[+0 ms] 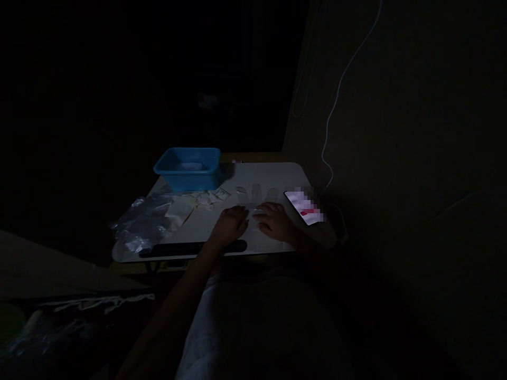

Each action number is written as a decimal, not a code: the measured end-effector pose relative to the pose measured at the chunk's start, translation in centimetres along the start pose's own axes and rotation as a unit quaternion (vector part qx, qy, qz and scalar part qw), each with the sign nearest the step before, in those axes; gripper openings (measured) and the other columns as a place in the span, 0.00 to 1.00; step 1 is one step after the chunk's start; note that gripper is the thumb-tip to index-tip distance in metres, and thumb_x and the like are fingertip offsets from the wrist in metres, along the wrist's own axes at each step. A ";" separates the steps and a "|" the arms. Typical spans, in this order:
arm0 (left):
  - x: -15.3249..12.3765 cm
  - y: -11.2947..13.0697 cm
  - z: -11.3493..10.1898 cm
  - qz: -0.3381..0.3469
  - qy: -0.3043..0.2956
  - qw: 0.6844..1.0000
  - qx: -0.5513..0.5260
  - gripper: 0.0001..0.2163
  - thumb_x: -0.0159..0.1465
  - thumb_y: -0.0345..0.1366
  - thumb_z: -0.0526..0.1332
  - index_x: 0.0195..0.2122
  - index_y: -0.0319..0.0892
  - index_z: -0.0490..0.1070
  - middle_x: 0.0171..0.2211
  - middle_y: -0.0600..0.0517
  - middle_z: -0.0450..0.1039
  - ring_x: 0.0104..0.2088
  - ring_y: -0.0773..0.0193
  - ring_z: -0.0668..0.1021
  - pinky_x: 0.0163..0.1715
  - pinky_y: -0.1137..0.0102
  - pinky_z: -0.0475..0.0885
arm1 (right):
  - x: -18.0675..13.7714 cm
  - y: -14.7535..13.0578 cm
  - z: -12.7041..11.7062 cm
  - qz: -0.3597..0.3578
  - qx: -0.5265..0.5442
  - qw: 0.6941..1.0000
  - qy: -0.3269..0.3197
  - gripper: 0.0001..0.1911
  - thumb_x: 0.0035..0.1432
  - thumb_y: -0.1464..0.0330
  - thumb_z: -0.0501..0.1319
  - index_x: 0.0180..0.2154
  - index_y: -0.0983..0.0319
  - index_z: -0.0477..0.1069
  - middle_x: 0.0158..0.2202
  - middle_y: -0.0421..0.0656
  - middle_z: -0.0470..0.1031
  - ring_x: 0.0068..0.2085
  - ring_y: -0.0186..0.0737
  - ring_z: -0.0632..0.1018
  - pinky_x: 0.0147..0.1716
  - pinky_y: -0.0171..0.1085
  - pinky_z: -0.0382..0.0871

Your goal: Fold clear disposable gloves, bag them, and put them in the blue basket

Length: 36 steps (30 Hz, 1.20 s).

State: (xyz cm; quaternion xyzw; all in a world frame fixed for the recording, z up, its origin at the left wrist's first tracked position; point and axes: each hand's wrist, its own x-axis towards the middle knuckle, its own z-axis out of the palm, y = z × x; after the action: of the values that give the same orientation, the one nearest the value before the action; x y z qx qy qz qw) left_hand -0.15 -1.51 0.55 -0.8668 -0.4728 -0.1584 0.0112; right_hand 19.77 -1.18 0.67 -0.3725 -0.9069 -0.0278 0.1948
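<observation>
In dim light my left hand (230,226) rests low over the white folding table (222,214), its fingers bent and drawn together. Facing it from the right is my right hand (274,221), with its fingers curved inward and their tips near the left fingertips. A thin, pale, see-through piece (252,206) shows between the two hands; its kind is too dim to tell. Just beyond lie several similar flat translucent pieces (256,191). What the fingertips touch is partly hidden.
A blue plastic basin (194,180) stands at the table's back left. Crumpled clear plastic (144,221) and paper scraps (204,200) lie in front of it. On the right is a lit phone (304,207). A dark strip (174,249) runs along the front edge; a white cable (336,100) hangs behind.
</observation>
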 end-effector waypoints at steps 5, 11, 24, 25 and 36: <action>-0.1 0.3 -0.2 0.011 -0.003 1.000 -0.002 0.17 0.62 0.38 0.49 0.50 0.40 0.66 0.52 0.45 0.66 0.53 0.58 0.67 0.51 0.61 0.61 | -0.1 0.1 0.0 0.002 -0.005 1.000 -0.006 0.16 0.55 0.64 0.56 0.46 0.57 0.70 0.53 0.46 0.65 0.54 0.47 0.61 0.49 0.47 0.52; -0.1 0.0 0.2 0.033 0.003 0.999 -0.025 0.17 0.62 0.35 0.48 0.50 0.39 0.66 0.52 0.44 0.66 0.53 0.57 0.67 0.52 0.59 0.60 | 0.0 -0.1 -0.1 0.003 -0.006 1.000 -0.029 0.18 0.56 0.64 0.54 0.49 0.57 0.67 0.56 0.47 0.62 0.57 0.47 0.58 0.51 0.48 0.50; 0.0 0.0 0.1 -0.016 0.066 0.998 -0.005 0.16 0.62 0.34 0.48 0.48 0.36 0.66 0.49 0.43 0.69 0.51 0.58 0.69 0.49 0.63 0.63 | 0.0 0.0 0.1 -0.007 0.009 0.999 -0.050 0.21 0.57 0.62 0.53 0.52 0.59 0.63 0.57 0.48 0.62 0.60 0.46 0.55 0.52 0.49 0.48; 0.0 -0.1 0.1 -0.031 0.070 0.997 0.005 0.16 0.62 0.33 0.48 0.48 0.36 0.66 0.49 0.43 0.69 0.50 0.58 0.70 0.48 0.62 0.63 | 0.0 0.0 0.1 -0.007 0.010 0.999 -0.050 0.21 0.57 0.62 0.53 0.52 0.60 0.63 0.57 0.48 0.62 0.60 0.46 0.55 0.52 0.49 0.48; -0.3 0.6 -1.0 -0.092 0.068 0.990 0.078 0.11 0.59 0.33 0.49 0.34 0.38 0.70 0.40 0.43 0.73 0.45 0.55 0.71 0.43 0.62 0.64 | 0.0 0.2 0.4 -0.001 0.013 0.998 -0.054 0.21 0.57 0.62 0.53 0.52 0.59 0.63 0.57 0.47 0.61 0.60 0.45 0.55 0.52 0.48 0.49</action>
State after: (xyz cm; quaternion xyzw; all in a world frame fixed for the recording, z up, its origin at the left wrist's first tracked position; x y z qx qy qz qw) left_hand -0.08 -2.28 1.44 -0.8031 -0.5598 -0.1799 0.0961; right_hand 19.78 -0.95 0.30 -0.3698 -0.9168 0.0038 0.1507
